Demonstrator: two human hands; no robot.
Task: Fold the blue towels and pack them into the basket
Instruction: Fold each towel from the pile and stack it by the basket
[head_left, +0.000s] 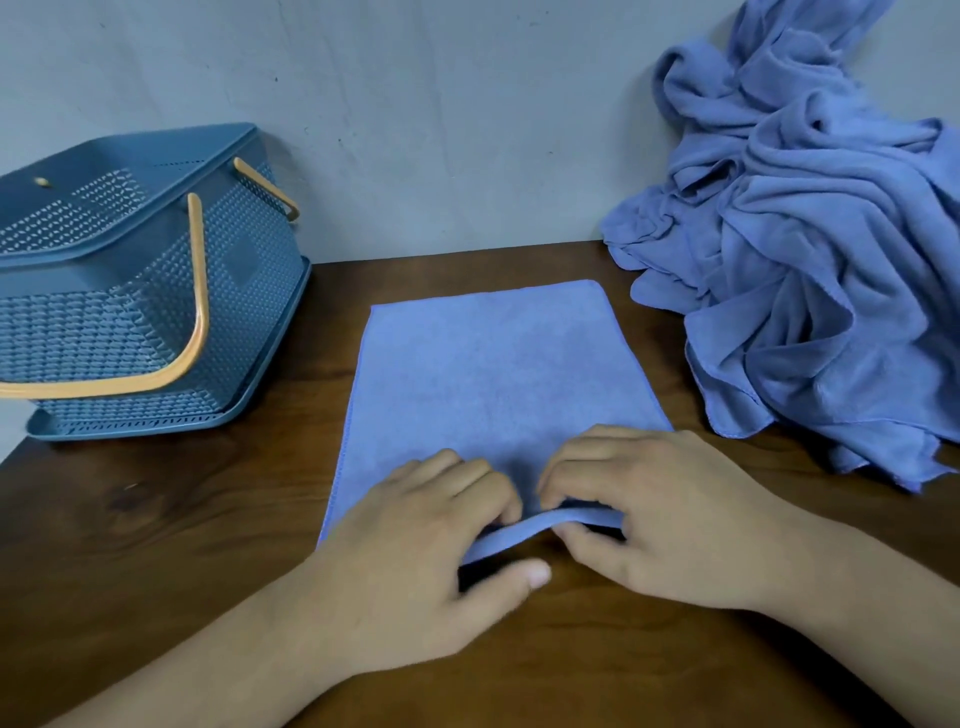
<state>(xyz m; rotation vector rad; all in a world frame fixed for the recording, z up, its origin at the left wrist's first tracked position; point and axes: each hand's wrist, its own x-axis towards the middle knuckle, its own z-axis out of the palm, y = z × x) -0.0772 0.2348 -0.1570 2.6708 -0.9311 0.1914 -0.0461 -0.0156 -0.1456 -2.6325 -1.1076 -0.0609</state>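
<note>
Dark wood worktop (156, 519) against grey wall (415, 104). Far left: blue basket (104, 322), lidded, orange handles. Centre: one blue towel (493, 364) lying flat. Left hand (415, 545) and right hand (665, 509) side by side, both pinching its raised near edge. Right: crumpled towel pile (805, 260) against wall.
</note>
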